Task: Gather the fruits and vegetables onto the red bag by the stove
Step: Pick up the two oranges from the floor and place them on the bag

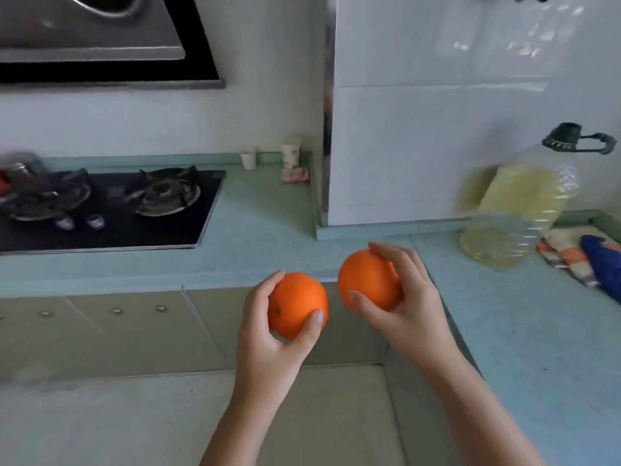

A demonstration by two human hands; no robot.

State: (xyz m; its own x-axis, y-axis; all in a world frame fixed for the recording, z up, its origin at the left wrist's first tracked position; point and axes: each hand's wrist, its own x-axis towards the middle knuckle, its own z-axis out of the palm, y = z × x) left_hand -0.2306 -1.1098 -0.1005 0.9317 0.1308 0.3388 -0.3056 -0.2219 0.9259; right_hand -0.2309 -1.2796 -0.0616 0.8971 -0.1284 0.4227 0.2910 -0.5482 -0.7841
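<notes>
Both full: my left hand (268, 338) wraps one orange (297, 304), right hand (410, 307) grips the other orange (368, 280), so any fumble drops one.

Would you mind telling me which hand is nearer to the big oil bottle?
Right: the right hand is left of the oil bottle; the left hand is farther left.

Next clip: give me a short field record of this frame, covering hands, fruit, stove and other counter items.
left hand: grips the left orange
right hand: grips the right orange
oranges: held apart, near the counter front edge
stove: two burners, on the counter at left
red bag: not identifiable; only a red blur at far left
other: oil bottle and cloths at right
</notes>
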